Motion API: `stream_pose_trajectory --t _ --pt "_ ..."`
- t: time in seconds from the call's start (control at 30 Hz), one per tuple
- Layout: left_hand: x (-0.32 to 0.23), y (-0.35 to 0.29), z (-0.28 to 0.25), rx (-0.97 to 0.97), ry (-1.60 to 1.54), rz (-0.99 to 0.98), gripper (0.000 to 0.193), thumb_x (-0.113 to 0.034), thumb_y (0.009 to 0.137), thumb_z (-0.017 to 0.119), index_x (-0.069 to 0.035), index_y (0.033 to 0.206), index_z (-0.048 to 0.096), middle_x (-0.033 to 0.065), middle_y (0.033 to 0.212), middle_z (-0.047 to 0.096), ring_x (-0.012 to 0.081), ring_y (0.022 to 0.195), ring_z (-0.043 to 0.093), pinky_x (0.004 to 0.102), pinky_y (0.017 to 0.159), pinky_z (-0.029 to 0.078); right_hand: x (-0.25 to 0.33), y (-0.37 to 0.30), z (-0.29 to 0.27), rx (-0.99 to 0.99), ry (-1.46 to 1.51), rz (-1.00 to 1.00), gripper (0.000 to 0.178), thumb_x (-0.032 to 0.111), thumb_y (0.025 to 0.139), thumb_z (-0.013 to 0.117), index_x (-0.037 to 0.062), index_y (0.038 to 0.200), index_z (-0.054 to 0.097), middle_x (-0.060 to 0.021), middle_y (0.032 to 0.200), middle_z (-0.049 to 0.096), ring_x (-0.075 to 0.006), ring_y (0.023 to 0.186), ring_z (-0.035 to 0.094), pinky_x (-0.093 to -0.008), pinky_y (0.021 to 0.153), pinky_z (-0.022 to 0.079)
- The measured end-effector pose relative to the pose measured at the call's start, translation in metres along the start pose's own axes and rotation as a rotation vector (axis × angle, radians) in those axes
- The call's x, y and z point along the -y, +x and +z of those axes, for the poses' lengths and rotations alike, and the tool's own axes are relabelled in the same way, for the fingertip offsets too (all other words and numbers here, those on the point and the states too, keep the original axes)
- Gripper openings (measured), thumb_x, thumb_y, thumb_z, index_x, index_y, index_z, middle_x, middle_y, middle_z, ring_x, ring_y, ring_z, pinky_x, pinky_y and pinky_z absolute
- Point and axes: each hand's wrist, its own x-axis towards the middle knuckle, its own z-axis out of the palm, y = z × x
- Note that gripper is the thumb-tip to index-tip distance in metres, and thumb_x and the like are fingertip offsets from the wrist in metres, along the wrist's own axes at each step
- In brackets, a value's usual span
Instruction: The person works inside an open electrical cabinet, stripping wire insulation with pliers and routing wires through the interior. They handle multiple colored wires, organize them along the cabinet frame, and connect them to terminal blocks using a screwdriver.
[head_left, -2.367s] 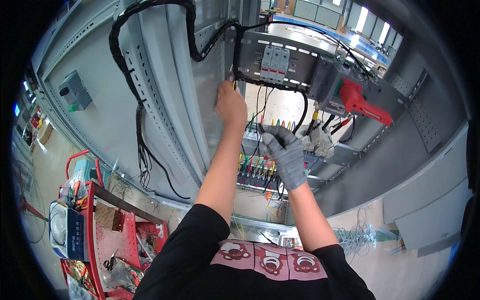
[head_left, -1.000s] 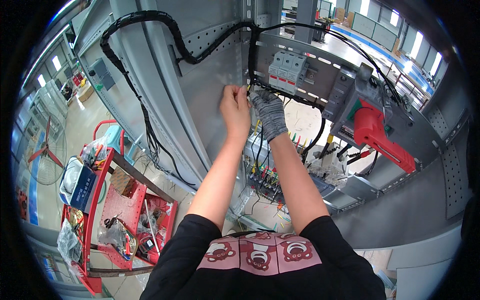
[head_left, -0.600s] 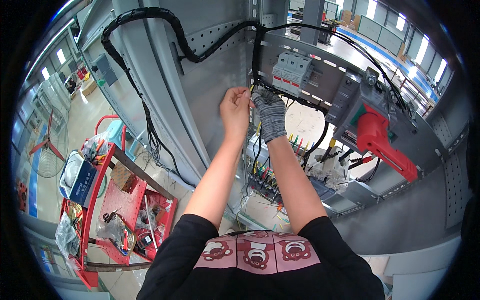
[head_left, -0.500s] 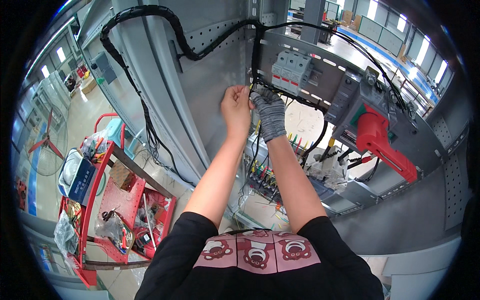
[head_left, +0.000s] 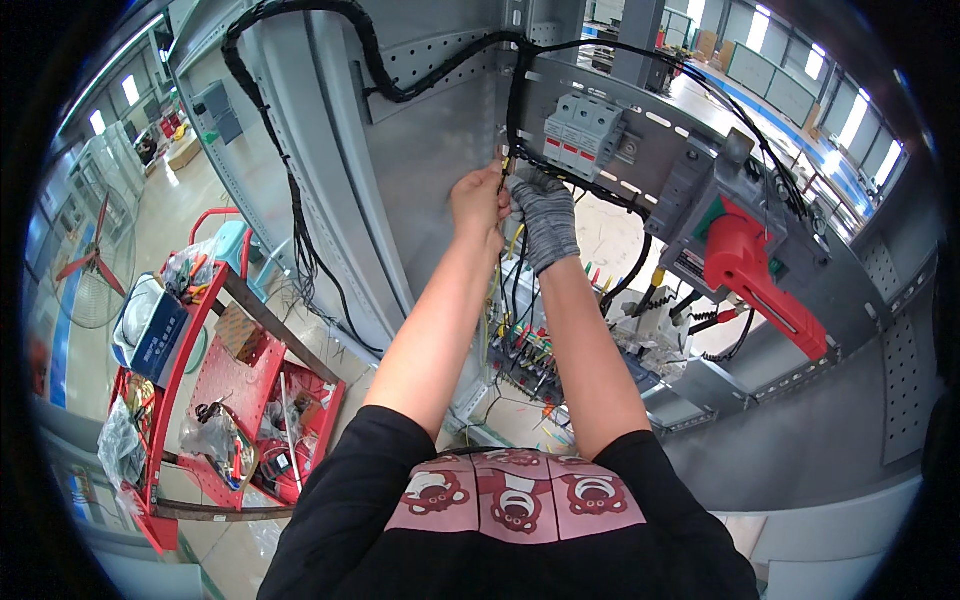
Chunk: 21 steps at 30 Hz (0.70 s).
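Observation:
My bare left hand (head_left: 477, 205) is raised at the cabinet's inner corner, its fingers pinched round thin dark wires (head_left: 506, 172) with a yellow mark on them. Close beside it is my right hand (head_left: 546, 222) in a grey knitted glove. Its fingers are curled in at the same wires, but what they grip is hidden. Above both hands a black wrapped cable bundle (head_left: 516, 95) runs down the corner and branches right, under a grey fuse holder block (head_left: 582, 132) with red marks. Loose wires hang below the hands toward a row of terminals (head_left: 530, 375).
At right a red rotary handle (head_left: 765, 285) juts from a grey switch. A thick black cable bundle (head_left: 292, 200) droops down the cabinet's left post. On the floor at left stands a red tool cart (head_left: 235, 400) with tools and bags, near a fan (head_left: 92, 262).
The view has shifted slightly. My hands stay together at the corner; my left fingers have turned a little, and more of the dark wires with the yellow mark shows between the hands.

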Motion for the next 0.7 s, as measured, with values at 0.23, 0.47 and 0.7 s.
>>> stream_pose_trajectory --t 0.23,0.47,0.7 --pt "0.0 -0.01 0.01 -0.064 0.12 0.099 0.017 -0.019 0.09 0.057 -0.004 0.081 0.056 -0.0017 0.058 0.048 0.0062 0.047 0.042 0.0209 0.043 0.035 -0.015 0.005 0.001 -0.11 -0.025 -0.128 0.009 0.002 0.079 0.064 0.002 0.088 0.063 -0.0023 0.076 0.063 -0.0088 0.06 0.055 -0.0218 0.057 0.045" --pt "0.004 -0.004 -0.011 0.037 0.543 0.572 0.013 -0.008 0.086 0.057 0.004 0.089 0.06 0.0073 0.076 0.06 0.0142 0.067 0.056 0.0285 0.063 0.046 -0.032 0.017 0.007 -0.254 -0.007 -0.324 0.011 -0.002 0.08 0.061 -0.0005 0.091 0.063 -0.0071 0.084 0.065 -0.0095 0.069 0.058 -0.0217 0.064 0.047" --pt "-0.002 0.009 -0.019 0.049 0.766 0.55 0.011 -0.004 0.083 0.056 0.004 0.09 0.06 0.0098 0.076 0.062 0.0163 0.071 0.059 0.032 0.065 0.047 -0.04 0.024 0.01 -0.269 0.056 -0.282 0.011 -0.003 0.083 0.057 -0.002 0.093 0.061 -0.0068 0.087 0.064 -0.0111 0.077 0.058 -0.0234 0.072 0.047"
